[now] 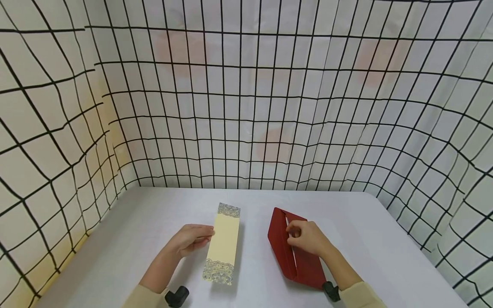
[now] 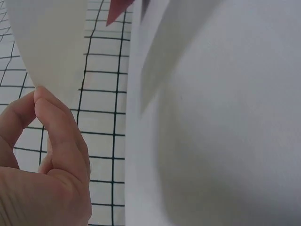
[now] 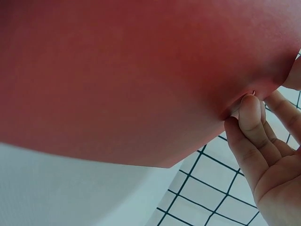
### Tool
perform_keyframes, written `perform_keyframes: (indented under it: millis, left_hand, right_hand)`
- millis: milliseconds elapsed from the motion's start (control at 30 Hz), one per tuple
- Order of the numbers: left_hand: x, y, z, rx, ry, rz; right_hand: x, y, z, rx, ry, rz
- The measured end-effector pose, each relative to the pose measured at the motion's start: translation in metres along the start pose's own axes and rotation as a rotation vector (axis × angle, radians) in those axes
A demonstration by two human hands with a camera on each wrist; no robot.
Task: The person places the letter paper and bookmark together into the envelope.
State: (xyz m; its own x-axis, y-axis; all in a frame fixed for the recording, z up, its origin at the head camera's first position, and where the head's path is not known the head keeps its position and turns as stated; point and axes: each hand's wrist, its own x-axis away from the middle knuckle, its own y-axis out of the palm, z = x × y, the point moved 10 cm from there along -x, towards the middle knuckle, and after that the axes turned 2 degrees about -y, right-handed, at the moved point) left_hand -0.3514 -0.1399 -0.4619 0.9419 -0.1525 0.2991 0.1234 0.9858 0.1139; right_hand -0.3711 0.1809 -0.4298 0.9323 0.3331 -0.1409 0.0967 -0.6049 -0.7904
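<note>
My left hand (image 1: 192,238) pinches the left edge of a long cream card (image 1: 225,239), raised over the table with its shadow beneath. Ornate grey lace-like patterns cover both short ends of the card. The left wrist view shows the thumb and fingertips meeting on the card's plain pale side (image 2: 51,42). Off to the right, my right hand (image 1: 307,236) grips a red envelope (image 1: 310,267) by the edge of its opening, its pointed flap folded out to the left. A thin white strip shows along that opening. Close up, the envelope (image 3: 117,84) hides much of the right wrist view.
A white table (image 1: 154,214) lies under both hands. Black grid netting (image 1: 240,66) rises in front of a pale backdrop along the back and sides. Each wrist carries a small black device, one on the left (image 1: 177,296) and one on the right (image 1: 331,291).
</note>
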Motion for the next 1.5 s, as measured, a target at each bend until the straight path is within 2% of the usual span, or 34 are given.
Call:
perform_keyframes:
  millis: [233,800,1100,1500]
  left_hand:
    - [-0.008,0.017,-0.002,0.048,-0.025,0.007]
    - [-0.017,0.068,0.001,0.1,-0.025,-0.094]
    - [-0.021,0.091,0.003,0.104,-0.025,-0.084]
    - [-0.025,0.114,0.003,0.081,-0.011,-0.033]
  right_hand:
    - [0.001,-0.001,0.0,-0.003,0.006,-0.002]
    - [0.001,-0.002,-0.001,0.001,0.01,0.003]
    - [0.002,-0.002,-0.003,0.009,-0.001,0.005]
    - [0.003,-0.002,-0.003,0.018,-0.033,-0.002]
